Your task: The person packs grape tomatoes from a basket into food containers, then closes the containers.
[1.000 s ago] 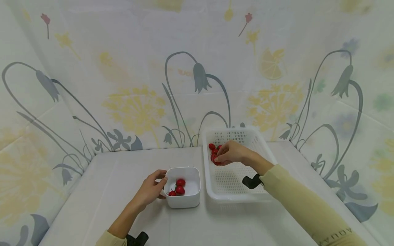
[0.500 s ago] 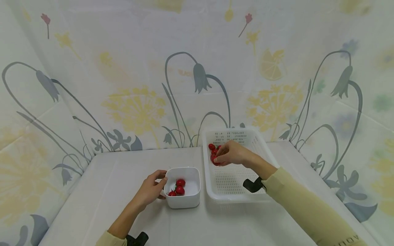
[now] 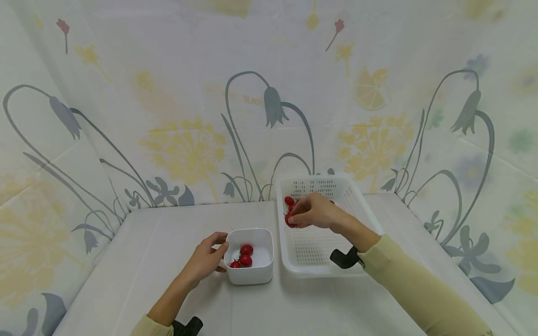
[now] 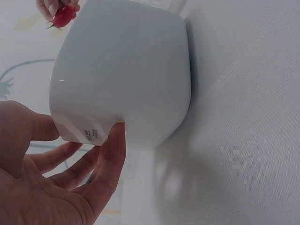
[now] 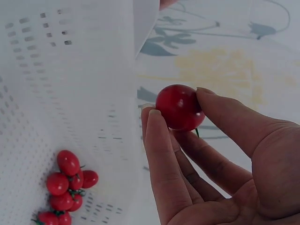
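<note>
- Right hand: fingertips and thumb pinch one tomato, above basket's left side.
- Left hand: fingers part-curled, gripping box, just left of basket.
- More tomatoes inside basket.

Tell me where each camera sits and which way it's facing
Head-worn: faces forward and down at the left hand, right hand and pale yellow sleeves.
On left wrist: faces the left hand holding the white squarish box; right hand at top left.
On right wrist: faces the right hand pinching a round red tomato, white perforated plastic basket alongside.
Both wrist views share that tomato.
</note>
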Demonstrator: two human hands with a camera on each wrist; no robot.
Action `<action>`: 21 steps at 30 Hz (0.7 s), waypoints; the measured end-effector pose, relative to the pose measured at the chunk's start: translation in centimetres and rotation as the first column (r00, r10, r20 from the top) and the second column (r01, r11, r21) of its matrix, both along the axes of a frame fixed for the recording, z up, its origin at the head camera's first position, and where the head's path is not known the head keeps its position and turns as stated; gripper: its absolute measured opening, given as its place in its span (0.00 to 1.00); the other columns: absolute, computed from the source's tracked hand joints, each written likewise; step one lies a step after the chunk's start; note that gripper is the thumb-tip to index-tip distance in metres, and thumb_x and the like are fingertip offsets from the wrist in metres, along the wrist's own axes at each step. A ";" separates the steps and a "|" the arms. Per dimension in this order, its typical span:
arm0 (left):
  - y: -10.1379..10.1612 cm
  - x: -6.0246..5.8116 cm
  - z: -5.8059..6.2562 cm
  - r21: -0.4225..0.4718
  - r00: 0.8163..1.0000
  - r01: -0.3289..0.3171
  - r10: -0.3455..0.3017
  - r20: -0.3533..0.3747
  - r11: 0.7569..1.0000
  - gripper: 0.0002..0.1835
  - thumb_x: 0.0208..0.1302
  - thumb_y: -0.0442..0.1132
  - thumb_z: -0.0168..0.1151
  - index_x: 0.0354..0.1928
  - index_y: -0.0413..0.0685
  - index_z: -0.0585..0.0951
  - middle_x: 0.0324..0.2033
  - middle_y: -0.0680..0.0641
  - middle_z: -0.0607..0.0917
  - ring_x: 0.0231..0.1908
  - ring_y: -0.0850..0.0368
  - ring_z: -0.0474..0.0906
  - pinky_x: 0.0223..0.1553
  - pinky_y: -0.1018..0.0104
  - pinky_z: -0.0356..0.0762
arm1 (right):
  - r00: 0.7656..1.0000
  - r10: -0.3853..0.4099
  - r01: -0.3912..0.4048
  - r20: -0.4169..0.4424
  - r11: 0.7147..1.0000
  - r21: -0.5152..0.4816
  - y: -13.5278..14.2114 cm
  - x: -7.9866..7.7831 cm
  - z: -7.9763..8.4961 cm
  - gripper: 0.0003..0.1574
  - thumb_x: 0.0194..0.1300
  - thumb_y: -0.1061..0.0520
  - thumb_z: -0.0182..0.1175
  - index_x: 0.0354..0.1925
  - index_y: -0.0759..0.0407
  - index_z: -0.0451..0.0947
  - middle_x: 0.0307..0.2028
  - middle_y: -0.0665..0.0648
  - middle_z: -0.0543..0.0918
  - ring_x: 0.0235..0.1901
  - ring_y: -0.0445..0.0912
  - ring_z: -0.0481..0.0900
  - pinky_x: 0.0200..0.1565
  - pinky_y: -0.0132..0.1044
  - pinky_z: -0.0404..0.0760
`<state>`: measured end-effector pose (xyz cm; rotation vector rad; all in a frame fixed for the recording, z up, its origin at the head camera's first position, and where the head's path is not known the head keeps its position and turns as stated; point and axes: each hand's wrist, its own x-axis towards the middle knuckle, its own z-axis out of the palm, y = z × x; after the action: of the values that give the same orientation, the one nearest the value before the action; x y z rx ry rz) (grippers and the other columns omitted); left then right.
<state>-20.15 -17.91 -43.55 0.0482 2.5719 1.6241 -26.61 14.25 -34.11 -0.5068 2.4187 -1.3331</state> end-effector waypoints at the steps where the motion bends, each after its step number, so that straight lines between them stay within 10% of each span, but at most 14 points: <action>1: 0.0 0.0 0.0 0.000 1.000 0.003 -0.003 -0.003 1.000 0.19 0.77 0.38 0.54 0.66 0.41 0.75 0.61 0.35 0.78 0.42 0.48 0.83 0.31 0.57 0.89 | 1.000 0.002 -0.002 -0.003 1.000 -0.004 -0.1 0.1 0.0 0.12 0.66 0.60 0.68 0.43 0.68 0.84 0.39 0.59 0.89 0.37 0.48 0.88 0.48 0.42 0.88; 21: 0.1 0.0 0.0 -0.009 1.000 -0.004 0.004 0.006 1.000 0.19 0.77 0.38 0.55 0.65 0.42 0.75 0.61 0.37 0.78 0.43 0.46 0.83 0.32 0.59 0.89 | 0.992 0.002 -0.003 -0.123 1.000 -0.008 -3.6 2.2 -0.6 0.12 0.65 0.55 0.70 0.44 0.60 0.86 0.37 0.52 0.88 0.37 0.46 0.85 0.46 0.44 0.87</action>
<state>-20.14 -17.85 -43.51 0.0378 2.5758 1.6116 -24.41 10.67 -34.74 -0.6108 2.5103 -1.3475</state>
